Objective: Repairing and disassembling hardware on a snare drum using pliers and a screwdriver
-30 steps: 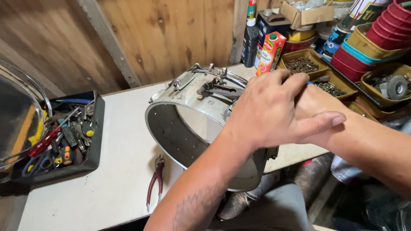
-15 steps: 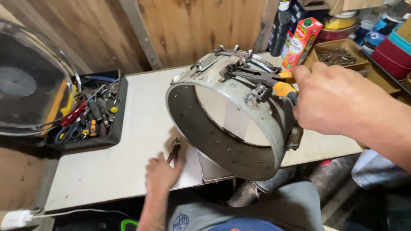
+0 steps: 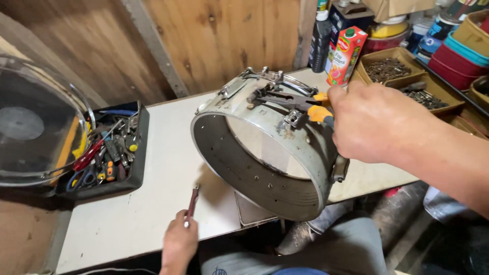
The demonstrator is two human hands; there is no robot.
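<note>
Drum shell (image 3: pixel 265 158) tilted on edge at the table's (image 3: pixel 153 203) near side, open mouth facing near-left, as half a second ago. Right hand (image 3: pixel 374 122) clenched on yellow-handled pliers (image 3: pixel 300 104) atop the shell's hardware. Left hand (image 3: pixel 179 244), earlier just touching them, now closed around red-handled pliers (image 3: pixel 192 202) and lifting: second tool in hand. Tool tray (image 3: pixel 104 153) far left.
</note>
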